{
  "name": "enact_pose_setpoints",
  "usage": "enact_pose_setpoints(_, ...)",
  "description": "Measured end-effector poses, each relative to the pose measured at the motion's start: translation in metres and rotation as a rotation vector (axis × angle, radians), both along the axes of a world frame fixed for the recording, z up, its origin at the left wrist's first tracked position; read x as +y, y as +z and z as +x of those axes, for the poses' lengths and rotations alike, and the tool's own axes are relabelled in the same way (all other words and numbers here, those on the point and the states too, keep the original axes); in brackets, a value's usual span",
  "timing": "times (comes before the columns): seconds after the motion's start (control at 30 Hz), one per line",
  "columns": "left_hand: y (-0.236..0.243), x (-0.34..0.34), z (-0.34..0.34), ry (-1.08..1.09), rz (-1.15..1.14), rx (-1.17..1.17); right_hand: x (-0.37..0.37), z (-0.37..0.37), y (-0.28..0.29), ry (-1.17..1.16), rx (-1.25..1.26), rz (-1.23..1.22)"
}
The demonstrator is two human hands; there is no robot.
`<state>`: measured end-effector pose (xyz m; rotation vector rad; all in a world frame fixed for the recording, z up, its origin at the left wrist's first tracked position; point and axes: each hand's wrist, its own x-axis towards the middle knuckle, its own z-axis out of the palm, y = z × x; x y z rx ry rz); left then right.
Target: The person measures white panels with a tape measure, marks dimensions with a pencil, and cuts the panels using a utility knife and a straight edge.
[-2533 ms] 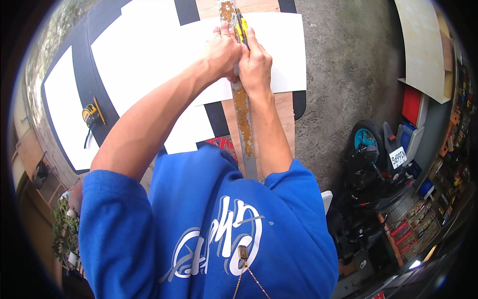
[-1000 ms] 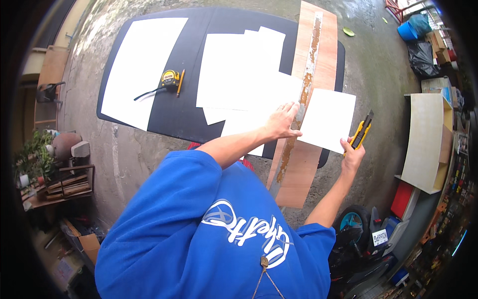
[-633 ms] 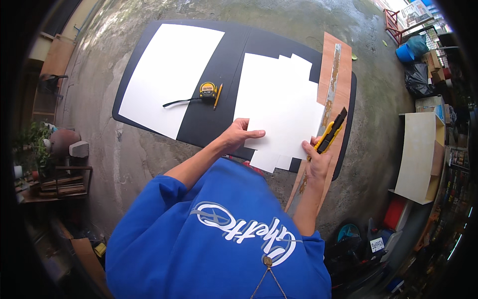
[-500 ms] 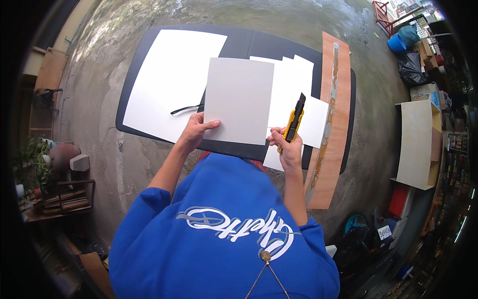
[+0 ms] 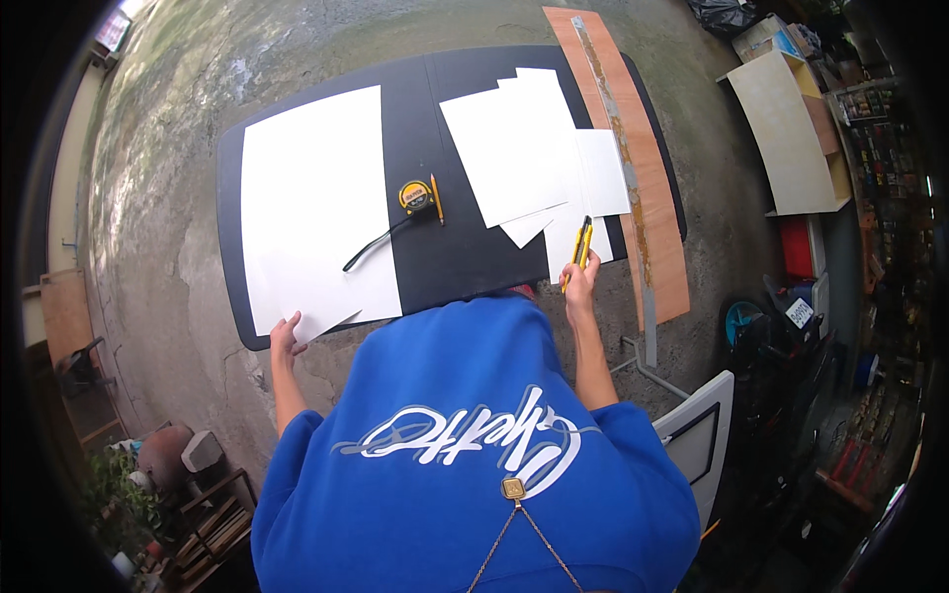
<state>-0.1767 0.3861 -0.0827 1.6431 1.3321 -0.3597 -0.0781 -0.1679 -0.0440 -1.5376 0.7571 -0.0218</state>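
On the dark folding table [image 5: 425,262], my left hand [image 5: 287,336] grips the near edge of a large white sheet [image 5: 318,208], where a corner looks bent up. My right hand [image 5: 579,281] is closed around a yellow-and-black utility knife [image 5: 581,243], its tip pointing away from me, over the smaller white sheets [image 5: 514,158] overlapping at the right. Between the two groups of paper lie a yellow-and-black tape measure [image 5: 416,197] with a dark wrist strap [image 5: 368,247] and a pencil [image 5: 437,201].
A long wooden plank [image 5: 652,198] with a worn metal strip [image 5: 625,148] along it lies across the table's right end. To the right stand a pale cabinet [image 5: 781,133] and a white panel [image 5: 697,445]. Potted plants [image 5: 114,504] are at lower left, on concrete floor [image 5: 168,198].
The grey board has left my left hand and is no longer visible as such. That hand moved left to the large sheet's edge. The tape measure and pencil came into sight. The knife stays in my right hand.
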Motion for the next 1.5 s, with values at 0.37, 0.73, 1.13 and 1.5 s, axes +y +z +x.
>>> enact_pose_setpoints(0.37,0.003,-0.13,0.082,-0.56,0.625,-0.504,-0.114,0.014,-0.068,0.112,0.156,-0.826)
enact_pose_setpoints(0.73,0.013,-0.396,0.193,-0.694,0.203,-0.046,-0.255,0.08,-0.096,0.143,0.353,-1.065)
enact_pose_setpoints(1.13,0.002,-0.456,0.227,-0.478,0.622,0.33,-0.161,0.1,-0.06,0.719,-0.364,-0.898)
enact_pose_setpoints(1.5,-0.016,-0.421,0.244,-0.182,0.181,0.109,-0.091,0.152,-0.057,1.063,-0.219,-0.84)
